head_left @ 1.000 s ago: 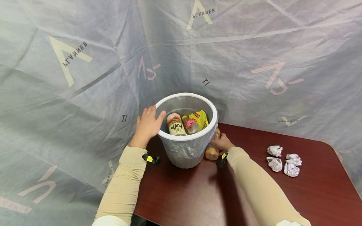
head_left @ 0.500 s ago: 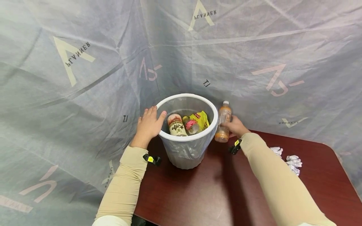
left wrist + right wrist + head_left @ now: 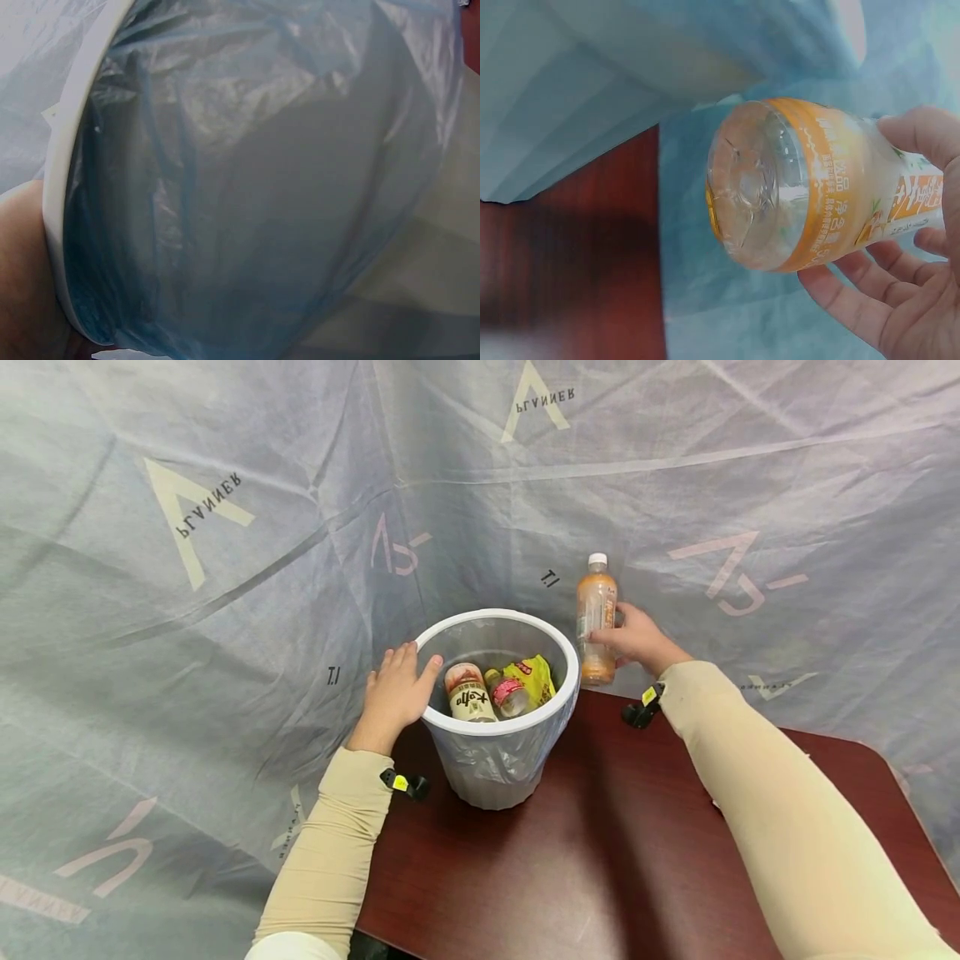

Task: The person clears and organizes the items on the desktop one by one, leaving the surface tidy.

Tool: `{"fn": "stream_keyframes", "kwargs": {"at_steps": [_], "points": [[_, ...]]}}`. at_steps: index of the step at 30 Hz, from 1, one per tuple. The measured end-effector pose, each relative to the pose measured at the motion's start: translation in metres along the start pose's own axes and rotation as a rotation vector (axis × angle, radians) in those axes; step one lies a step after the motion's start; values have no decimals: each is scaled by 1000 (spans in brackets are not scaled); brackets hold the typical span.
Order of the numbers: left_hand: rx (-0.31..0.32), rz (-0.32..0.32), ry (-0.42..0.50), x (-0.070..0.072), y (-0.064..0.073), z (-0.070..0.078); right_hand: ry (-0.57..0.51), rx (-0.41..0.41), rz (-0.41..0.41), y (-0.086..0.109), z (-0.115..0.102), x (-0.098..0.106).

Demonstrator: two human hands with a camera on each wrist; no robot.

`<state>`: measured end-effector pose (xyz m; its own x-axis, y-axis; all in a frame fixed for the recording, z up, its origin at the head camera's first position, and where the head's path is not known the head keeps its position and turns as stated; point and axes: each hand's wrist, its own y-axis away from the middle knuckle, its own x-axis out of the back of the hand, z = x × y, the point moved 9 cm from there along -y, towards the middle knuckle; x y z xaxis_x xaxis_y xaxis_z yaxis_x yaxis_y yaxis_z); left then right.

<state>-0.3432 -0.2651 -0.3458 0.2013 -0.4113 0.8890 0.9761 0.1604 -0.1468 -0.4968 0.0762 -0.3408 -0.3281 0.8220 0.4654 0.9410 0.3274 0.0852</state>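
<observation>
My right hand grips a clear plastic bottle with an orange label and white cap. The bottle is upright in the head view, raised right of the bin, thumb on one side and fingers on the other. In the right wrist view its clear base faces the camera. My left hand rests on the white rim of the grey trash bin, fingers extended and thumb toward the opening. A bottle with a cream label, a red-labelled bottle and a yellow wrapper lie inside the bin.
The bin stands on a dark red table and has a thin plastic liner. Grey printed cloth hangs behind and at the left. My right sleeve covers part of the table's right side.
The right hand has lifted the bottle from low beside the bin to above rim height, moving up and slightly right. The forearm now hides the crumpled paper balls. The left hand stays on the rim.
</observation>
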Motion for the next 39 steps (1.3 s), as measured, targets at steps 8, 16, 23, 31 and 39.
{"fn": "stream_keyframes", "kwargs": {"at_steps": [8,16,23,31,39], "points": [[-2,4,-8,-1,-1,0,60,78,14,4,-54,19],[-5,6,6,1,1,2,33,121,65,7,-101,17],[3,0,18,0,2,2,11,147,52,2,-115,-26],[5,1,30,-1,2,-2,-43,182,-22,-2,-120,-89],[5,0,31,-2,-1,-3,-128,113,-78,-2,-114,-138]]}}
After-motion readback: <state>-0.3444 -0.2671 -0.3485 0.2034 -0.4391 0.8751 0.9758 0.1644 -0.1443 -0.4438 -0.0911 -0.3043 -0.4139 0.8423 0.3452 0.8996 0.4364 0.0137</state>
